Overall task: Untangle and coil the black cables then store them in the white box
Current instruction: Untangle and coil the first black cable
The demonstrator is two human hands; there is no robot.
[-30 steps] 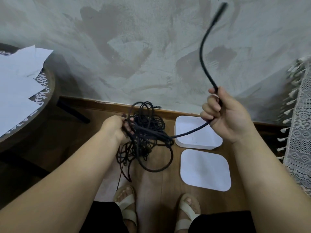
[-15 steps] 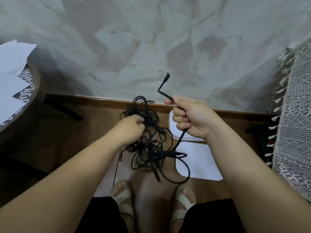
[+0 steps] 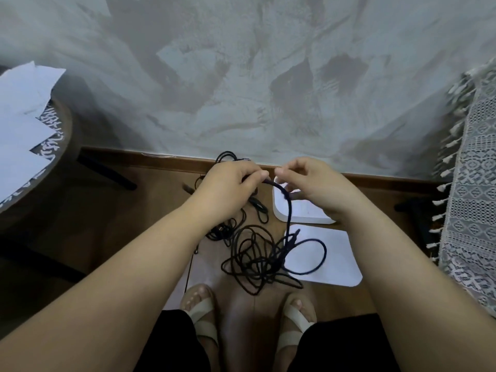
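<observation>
The left hand (image 3: 230, 183) pinches one strand of the black cables (image 3: 257, 259) between thumb and fingertips. The strand arcs right and passes under the curled fingers of the right hand (image 3: 314, 183), though I cannot tell whether they grip it, then drops into a loose tangle above the wooden floor (image 3: 161, 205) in front of two sandalled feet (image 3: 200, 299). The white box (image 3: 303, 214) sits on the floor by the wall, just below the right hand, and a flat white lid (image 3: 338, 253) lies beside it, crossed by the tangle's outer loop.
</observation>
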